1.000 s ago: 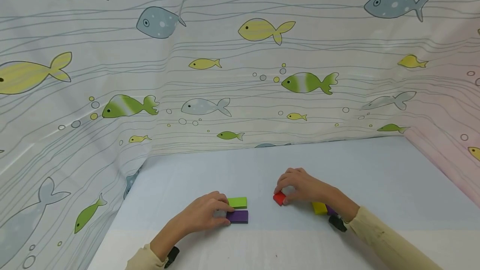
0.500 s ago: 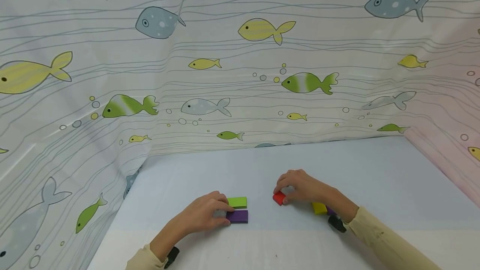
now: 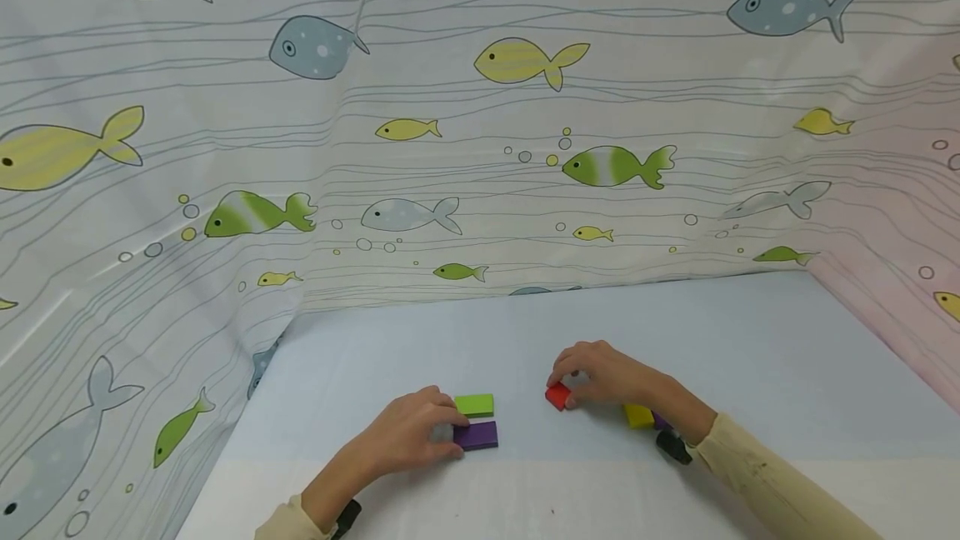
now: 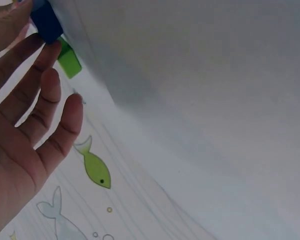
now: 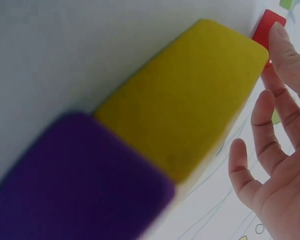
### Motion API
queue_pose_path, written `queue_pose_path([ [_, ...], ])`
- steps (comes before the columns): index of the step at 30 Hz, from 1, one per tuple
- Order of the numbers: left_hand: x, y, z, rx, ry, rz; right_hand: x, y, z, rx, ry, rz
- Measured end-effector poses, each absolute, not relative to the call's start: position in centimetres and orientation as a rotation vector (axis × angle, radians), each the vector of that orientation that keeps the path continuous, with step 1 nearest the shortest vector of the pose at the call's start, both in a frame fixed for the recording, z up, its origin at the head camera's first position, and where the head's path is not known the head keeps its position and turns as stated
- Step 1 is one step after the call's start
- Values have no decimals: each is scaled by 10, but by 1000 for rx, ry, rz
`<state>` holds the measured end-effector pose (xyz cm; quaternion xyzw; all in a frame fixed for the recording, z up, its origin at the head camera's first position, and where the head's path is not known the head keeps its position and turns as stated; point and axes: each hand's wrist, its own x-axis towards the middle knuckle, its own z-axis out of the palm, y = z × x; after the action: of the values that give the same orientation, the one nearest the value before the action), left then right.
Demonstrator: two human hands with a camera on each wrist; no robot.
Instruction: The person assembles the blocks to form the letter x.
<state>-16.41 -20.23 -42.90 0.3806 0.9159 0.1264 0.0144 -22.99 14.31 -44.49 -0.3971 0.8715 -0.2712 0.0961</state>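
left hand (image 3: pixel 408 433) pinches purple block (image 3: pixel 478 436), right edge free.

Catching only part of the yellow block (image 3: pixel 639 417) and purple block (image 3: pixel 662 421) behind the right forearm (image 3: pixel 678 407)! Can't see the table's (image 3: pixel 570 494) near edge.

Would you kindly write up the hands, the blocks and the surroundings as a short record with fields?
Left hand: pinches the purple block at its left end
Right hand: holds the red block
Beyond the purple block: a green block
Partly hidden in the head view: a yellow block and, next to it, a second purple block
Surface: pale table
Backdrop: fish-print curtain
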Motion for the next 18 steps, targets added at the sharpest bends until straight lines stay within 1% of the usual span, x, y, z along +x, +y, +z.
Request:
queue_pose_path([
  [6,-162,-201,-430,1189,2883,397,-231,143,-445,-1154,2589,-784],
  [18,-158,-193,-436,1174,2897,614,-230,144,-446,-1149,2559,-824],
])
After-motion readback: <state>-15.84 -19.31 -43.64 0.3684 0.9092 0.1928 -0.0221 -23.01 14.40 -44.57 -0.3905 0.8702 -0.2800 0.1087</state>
